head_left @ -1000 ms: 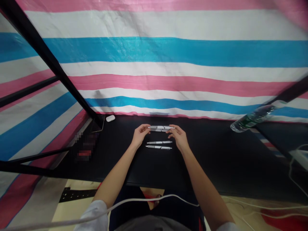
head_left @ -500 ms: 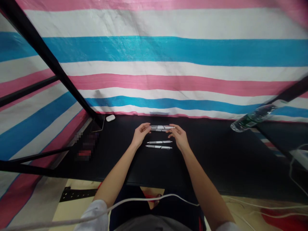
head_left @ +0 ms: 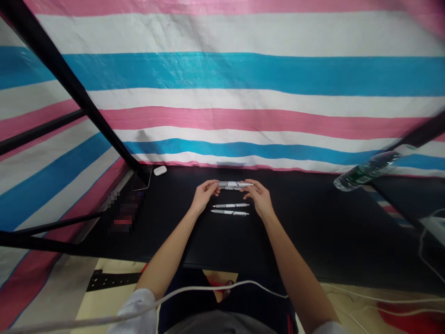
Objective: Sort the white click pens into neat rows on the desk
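A small group of white-and-grey pens (head_left: pixel 231 184) lies sideways between my two hands, toward the back of the black table (head_left: pixel 222 243). My left hand (head_left: pixel 204 194) pinches their left ends between thumb and fingers. At the right ends, my right hand (head_left: pixel 257 195) grips with its thumb and fingers closed. How many pens are in the group is hard to make out. Nearer to me, two more pens rest roughly parallel on the tabletop: an upper pen (head_left: pixel 231 205) and a lower pen (head_left: pixel 230 213). Neither hand touches these two.
A clear plastic bottle (head_left: pixel 365 172) with a green label leans at the right. A small white case (head_left: pixel 160 170) sits at the back left, near a dark blurred item (head_left: pixel 127 211). Black frame bars (head_left: pixel 74 90) and striped sheeting enclose the table. A white cable (head_left: pixel 208 288) crosses near my lap.
Almost nothing differs. Both hands have shifted very slightly toward me, still holding the pens at their ends; the two nearer pens stay in place.
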Available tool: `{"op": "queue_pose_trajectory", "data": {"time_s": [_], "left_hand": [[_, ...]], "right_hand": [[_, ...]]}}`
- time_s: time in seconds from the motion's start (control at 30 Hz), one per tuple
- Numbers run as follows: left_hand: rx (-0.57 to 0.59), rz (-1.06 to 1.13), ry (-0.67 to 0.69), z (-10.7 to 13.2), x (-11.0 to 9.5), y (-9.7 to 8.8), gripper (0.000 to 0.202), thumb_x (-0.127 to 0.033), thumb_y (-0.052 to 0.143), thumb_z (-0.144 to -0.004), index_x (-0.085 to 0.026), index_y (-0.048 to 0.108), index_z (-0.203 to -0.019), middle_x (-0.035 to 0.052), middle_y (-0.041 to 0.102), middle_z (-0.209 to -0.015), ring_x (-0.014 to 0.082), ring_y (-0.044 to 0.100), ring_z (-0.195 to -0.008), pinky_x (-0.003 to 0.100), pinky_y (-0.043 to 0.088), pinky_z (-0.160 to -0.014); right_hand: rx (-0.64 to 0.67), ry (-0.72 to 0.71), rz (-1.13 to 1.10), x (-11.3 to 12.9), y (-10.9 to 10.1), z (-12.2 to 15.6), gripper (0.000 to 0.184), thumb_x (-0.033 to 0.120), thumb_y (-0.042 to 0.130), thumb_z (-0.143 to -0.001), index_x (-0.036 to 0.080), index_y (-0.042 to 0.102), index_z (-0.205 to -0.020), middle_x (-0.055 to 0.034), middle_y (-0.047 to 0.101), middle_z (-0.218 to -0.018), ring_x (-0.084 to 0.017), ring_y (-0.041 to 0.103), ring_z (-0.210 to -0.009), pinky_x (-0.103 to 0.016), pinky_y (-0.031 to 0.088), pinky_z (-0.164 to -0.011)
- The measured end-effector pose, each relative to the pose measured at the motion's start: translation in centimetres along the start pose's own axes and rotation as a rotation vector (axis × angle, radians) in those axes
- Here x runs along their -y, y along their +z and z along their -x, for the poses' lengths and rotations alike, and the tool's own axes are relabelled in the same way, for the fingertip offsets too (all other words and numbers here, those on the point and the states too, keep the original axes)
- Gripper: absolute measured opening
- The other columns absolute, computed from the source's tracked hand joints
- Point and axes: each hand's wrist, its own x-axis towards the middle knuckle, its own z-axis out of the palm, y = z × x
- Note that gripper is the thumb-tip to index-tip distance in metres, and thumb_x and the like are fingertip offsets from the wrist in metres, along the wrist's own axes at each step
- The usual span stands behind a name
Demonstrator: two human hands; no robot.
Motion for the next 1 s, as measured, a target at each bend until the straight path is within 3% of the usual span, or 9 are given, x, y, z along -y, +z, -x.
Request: {"op": "queue_pose_trajectory", "data": {"time_s": [0.1, 0.33, 0.5, 0.77, 1.0], "left_hand": [[-0.003, -0.008, -0.004, -0.01, 0.08, -0.06, 0.036, -0.044, 0.073, -0.074, -0.011, 0.07, -0.087, 0.0054, 0.068, -0.072, 0.0125, 0.059, -0.064, 0.027, 0.048, -0.063], [0.017, 0.046, 0.037, -0.1, 0.04, -0.11, 0.038, -0.038, 0.077, -0.071, -0.014, 0.07, -0.099, 0.0049, 0.069, -0.079, 0.0149, 0.063, -0.076, 0.027, 0.05, -0.068], [0.008, 0.029, -0.032, -0.01, 0.08, -0.03, 0.037, -0.04, 0.076, -0.071, -0.01, 0.07, -0.093, 0.0054, 0.068, -0.073, 0.0131, 0.061, -0.067, 0.026, 0.048, -0.063], [0.026, 0.022, 0.039, 0.01, 0.06, 0.01, 0.038, -0.037, 0.077, -0.07, -0.013, 0.069, -0.098, 0.0043, 0.068, -0.075, 0.0141, 0.061, -0.071, 0.026, 0.048, -0.064], [0.017, 0.002, 0.02, 0.04, 0.08, 0.01, 0.032, -0.038, 0.077, -0.069, -0.011, 0.069, -0.085, 0.0044, 0.067, -0.072, 0.0132, 0.061, -0.067, 0.027, 0.049, -0.063]], "right_hand": [[0.005, 0.002, -0.002, 0.0, -0.02, -0.01, 0.032, 0.038, 0.077, -0.07, 0.021, 0.069, -0.095, -0.0083, 0.074, -0.1, -0.02, 0.069, -0.076, -0.026, 0.051, -0.049], [0.013, -0.003, -0.01, -0.14, -0.13, -0.05, 0.032, 0.039, 0.077, -0.07, 0.021, 0.069, -0.095, -0.0081, 0.074, -0.101, -0.022, 0.07, -0.08, -0.028, 0.053, -0.049], [0.008, -0.002, -0.016, -0.16, -0.1, -0.04, 0.03, 0.037, 0.077, -0.071, 0.021, 0.07, -0.095, -0.0082, 0.074, -0.101, -0.024, 0.07, -0.084, -0.029, 0.054, -0.052], [0.016, -0.004, -0.035, -0.3, -0.13, -0.09, 0.031, 0.036, 0.078, -0.071, 0.021, 0.07, -0.096, -0.0081, 0.075, -0.101, -0.022, 0.071, -0.081, -0.028, 0.053, -0.052], [0.024, -0.01, -0.013, -0.35, -0.22, -0.09, 0.03, 0.036, 0.076, -0.073, 0.021, 0.069, -0.098, -0.0089, 0.074, -0.102, -0.023, 0.071, -0.083, -0.029, 0.054, -0.053]]}}
